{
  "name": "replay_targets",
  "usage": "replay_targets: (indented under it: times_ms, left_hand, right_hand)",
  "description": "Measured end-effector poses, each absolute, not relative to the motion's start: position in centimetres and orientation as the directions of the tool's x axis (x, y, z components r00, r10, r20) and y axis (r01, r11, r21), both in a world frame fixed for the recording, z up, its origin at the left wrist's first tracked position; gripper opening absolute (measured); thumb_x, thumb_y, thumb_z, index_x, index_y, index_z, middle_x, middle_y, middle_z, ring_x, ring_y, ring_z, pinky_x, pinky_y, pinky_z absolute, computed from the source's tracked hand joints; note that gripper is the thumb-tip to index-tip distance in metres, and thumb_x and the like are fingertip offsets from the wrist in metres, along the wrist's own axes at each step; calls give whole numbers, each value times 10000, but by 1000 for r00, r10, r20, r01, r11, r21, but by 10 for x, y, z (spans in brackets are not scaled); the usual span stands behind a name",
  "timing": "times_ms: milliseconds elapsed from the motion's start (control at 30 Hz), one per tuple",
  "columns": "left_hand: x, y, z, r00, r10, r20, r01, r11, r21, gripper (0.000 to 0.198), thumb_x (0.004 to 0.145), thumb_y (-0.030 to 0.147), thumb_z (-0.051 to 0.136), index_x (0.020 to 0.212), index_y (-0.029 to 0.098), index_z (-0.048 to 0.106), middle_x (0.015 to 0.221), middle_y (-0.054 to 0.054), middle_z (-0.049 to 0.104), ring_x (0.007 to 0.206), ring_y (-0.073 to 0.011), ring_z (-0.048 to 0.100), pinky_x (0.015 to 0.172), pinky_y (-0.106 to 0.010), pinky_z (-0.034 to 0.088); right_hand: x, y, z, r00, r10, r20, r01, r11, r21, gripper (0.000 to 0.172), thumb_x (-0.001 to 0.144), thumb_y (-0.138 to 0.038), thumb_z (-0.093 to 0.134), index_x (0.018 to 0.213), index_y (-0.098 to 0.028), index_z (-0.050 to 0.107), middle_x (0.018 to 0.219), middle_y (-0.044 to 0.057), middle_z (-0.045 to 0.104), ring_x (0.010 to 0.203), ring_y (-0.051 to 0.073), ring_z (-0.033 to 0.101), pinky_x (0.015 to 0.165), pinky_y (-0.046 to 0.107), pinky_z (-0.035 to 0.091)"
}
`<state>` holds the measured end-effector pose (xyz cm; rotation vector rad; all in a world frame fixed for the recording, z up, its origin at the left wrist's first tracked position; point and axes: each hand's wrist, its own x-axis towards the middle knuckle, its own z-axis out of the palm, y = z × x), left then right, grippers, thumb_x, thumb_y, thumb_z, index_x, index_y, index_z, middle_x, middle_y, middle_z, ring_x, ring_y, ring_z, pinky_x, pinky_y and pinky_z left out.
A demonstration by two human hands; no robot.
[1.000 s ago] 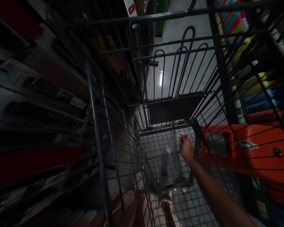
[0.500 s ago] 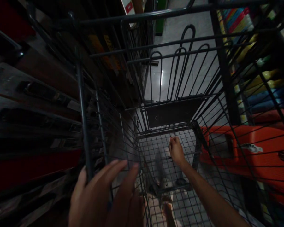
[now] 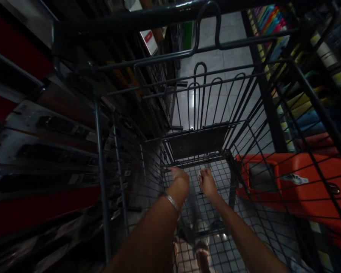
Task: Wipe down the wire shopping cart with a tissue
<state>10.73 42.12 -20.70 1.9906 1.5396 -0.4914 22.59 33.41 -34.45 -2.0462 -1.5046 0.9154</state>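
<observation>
A dark wire shopping cart (image 3: 100, 163) surrounds both of my hands. My left hand (image 3: 180, 184), a silvery bracelet at its wrist, reaches over the cart's mesh floor (image 3: 221, 212). Motion blurs its fingers, and most of them are turned away from me. Beside it, a small gap to the right, is my right hand (image 3: 208, 184) with its fingers curled closed. A small pale patch shows at those fingertips; I cannot make out what it is. Beyond both hands a dark flat panel (image 3: 199, 144) hangs on the cart's wire end.
Shelves with packaged goods (image 3: 59, 151) line the left side. On the right, an orange plastic piece (image 3: 304, 178) with a rectangular opening lies against the cart's wires, near stacks of colourful folded goods (image 3: 309, 113). Grey tiled floor (image 3: 230, 30) runs ahead. Feet (image 3: 201, 250) show below the mesh.
My left hand has moved from the cart's left rail, near the camera, forward and right to beside my right hand. My right hand stays closed. The view has shifted slightly.
</observation>
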Motion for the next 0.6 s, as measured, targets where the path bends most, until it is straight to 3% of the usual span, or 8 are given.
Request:
replay_targets:
  times_ms: [100, 300, 400, 467, 600]
  left_hand:
    - [96, 406, -236, 169, 804, -570, 986, -143, 90, 407, 896, 410, 590, 1228, 179, 551, 1256, -94, 580, 1093, -224, 594, 916, -462, 527]
    - [88, 324, -270, -37, 878, -478, 999, 21, -39, 472, 895, 362, 597, 1326, 195, 501, 1406, -122, 503, 1272, -280, 508, 1049, -548, 437]
    - [84, 303, -287, -99, 888, -449, 995, 99, -25, 545, 905, 324, 559, 1398, 116, 458, 1449, -231, 460, 1358, -339, 442, 1108, -500, 390]
    - [81, 299, -297, -118, 896, -428, 991, 131, 1, 546, 909, 350, 537, 1394, 108, 470, 1453, -224, 465, 1378, -337, 421, 1134, -492, 361]
    - [79, 301, -312, -177, 912, -371, 978, 205, 37, 436, 944, 357, 442, 1294, 131, 570, 1386, -166, 550, 1381, -314, 416, 1142, -503, 344]
  right_hand:
    - [233, 332, -345, 151, 955, -254, 665, -289, -689, 325, 936, -362, 596, 1201, -175, 586, 1210, 77, 616, 1022, 203, 633, 866, 418, 552]
    - [240, 332, -346, 134, 962, -239, 652, -267, -710, 240, 936, -350, 593, 1090, -167, 621, 1112, 56, 641, 949, 175, 634, 839, 386, 545]
    - [241, 335, -346, 178, 961, -213, 642, -277, -714, 162, 920, -285, 557, 958, -163, 656, 984, 62, 640, 881, 180, 624, 825, 363, 522]
    - [240, 339, -346, 231, 955, -187, 629, -294, -720, 191, 892, -274, 518, 929, -161, 666, 928, 80, 630, 854, 203, 614, 811, 361, 512]
    - [232, 352, -352, 359, 922, -146, 589, -345, -731, 361, 874, -355, 470, 1090, -110, 624, 952, 119, 618, 844, 237, 592, 777, 383, 507]
